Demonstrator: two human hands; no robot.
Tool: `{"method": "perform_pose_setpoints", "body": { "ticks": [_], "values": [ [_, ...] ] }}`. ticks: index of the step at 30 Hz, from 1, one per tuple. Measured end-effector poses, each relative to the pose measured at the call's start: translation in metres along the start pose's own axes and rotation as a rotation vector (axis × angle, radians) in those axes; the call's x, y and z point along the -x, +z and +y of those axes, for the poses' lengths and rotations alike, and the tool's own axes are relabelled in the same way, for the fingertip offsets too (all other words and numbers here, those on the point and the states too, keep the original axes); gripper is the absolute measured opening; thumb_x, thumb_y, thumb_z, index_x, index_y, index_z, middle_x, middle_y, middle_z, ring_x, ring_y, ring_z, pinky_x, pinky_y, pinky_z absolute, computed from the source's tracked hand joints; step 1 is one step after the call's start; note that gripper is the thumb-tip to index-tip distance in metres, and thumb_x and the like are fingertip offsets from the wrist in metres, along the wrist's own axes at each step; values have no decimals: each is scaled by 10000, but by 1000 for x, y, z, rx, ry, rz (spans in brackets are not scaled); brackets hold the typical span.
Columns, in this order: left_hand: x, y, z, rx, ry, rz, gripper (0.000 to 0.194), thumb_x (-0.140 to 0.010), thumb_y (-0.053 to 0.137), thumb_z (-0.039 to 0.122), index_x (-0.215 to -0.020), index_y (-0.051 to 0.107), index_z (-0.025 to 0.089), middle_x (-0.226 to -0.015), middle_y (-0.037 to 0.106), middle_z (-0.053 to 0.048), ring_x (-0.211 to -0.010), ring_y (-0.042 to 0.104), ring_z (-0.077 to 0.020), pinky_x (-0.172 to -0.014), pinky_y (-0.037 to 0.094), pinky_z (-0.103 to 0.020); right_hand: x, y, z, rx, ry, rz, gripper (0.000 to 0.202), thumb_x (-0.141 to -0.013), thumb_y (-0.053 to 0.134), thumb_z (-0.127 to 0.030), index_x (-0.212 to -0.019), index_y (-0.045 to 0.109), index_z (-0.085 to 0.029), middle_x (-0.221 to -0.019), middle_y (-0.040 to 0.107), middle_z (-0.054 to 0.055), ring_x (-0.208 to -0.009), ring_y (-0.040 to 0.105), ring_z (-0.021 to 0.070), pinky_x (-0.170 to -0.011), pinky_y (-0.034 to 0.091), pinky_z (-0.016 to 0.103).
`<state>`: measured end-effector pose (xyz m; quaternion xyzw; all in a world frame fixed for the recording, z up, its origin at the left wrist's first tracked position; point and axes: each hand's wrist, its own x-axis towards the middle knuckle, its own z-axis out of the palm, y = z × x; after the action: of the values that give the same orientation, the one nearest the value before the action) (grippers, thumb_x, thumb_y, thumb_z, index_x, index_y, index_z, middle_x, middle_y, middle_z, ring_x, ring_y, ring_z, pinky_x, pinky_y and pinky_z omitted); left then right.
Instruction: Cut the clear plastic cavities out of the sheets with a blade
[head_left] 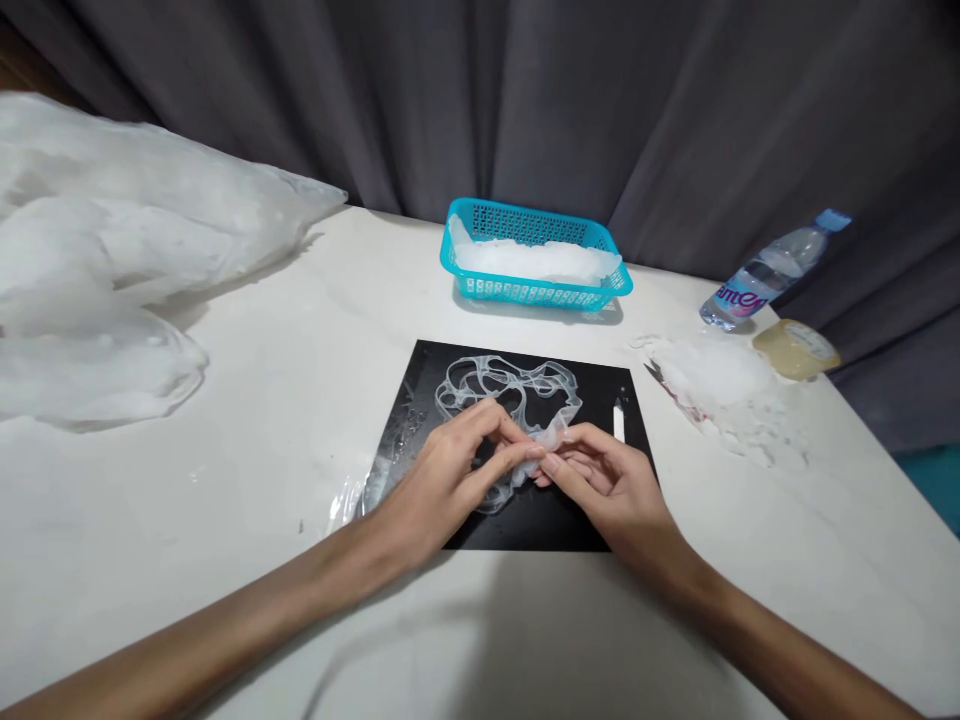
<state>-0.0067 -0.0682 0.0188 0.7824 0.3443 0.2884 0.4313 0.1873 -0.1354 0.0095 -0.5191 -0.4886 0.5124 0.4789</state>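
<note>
Film [561,425] lies pinched by left hand [457,460] and right hand [611,475], close together, equally near; its bunched length slants away rightward.

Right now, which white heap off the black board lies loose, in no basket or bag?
The scattered heap beyond the right hand, beside the water bottle. The middle heap sits inside the turquoise basket, and the far-left heap seems bagged.

Left grip [450,462] and right grip [619,475] close together, both in pinches, forearms [255,605] aslant.
</note>
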Motion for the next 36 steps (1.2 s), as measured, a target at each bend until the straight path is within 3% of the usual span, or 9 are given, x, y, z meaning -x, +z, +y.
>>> {"method": "perform_pose_setpoints", "body": {
  "ticks": [12,21,28,33,36],
  "values": [
    [-1,-2,-6,0,17,-49,184,-1076,552,340,-996,670,223,-947,660,25,-896,621,-142,-831,452,-262,0,-2,0,76,-23,21,95,-940,704,-301,-910,663,-220,-861,723,-7,-845,716,145,-822,560,255],
    [-4,-1,-4,-25,-67,-107,266,-1083,507,433,-990,634,219,-942,660,21,-857,603,-148,-783,438,-271,1,-5,-2,130,35,-2,74,-946,651,-271,-905,619,-219,-858,697,-12,-854,696,156,-794,503,265],
    [-9,-2,-4,-46,-84,-77,313,-1075,500,464,-929,596,204,-849,630,21,-785,601,-153,-756,443,-284,2,-13,-7,213,93,-37,127,-827,600,-87,-838,599,-213,-798,711,-35,-777,676,134,-708,458,231],
    [-4,-2,-5,-60,-83,-123,256,-1101,464,417,-979,576,222,-914,612,23,-840,585,-147,-792,434,-278,1,-18,-12,230,96,-77,66,-876,636,-158,-841,610,-209,-794,684,-26,-775,665,137,-725,478,242],
    [0,-1,-7,-60,-23,-168,204,-1118,430,349,-1026,574,237,-992,605,17,-924,579,-149,-856,431,-276,-2,-16,-14,194,59,-130,35,-924,661,-237,-920,643,-208,-892,685,-11,-821,664,132,-787,508,248]
  ]
}}
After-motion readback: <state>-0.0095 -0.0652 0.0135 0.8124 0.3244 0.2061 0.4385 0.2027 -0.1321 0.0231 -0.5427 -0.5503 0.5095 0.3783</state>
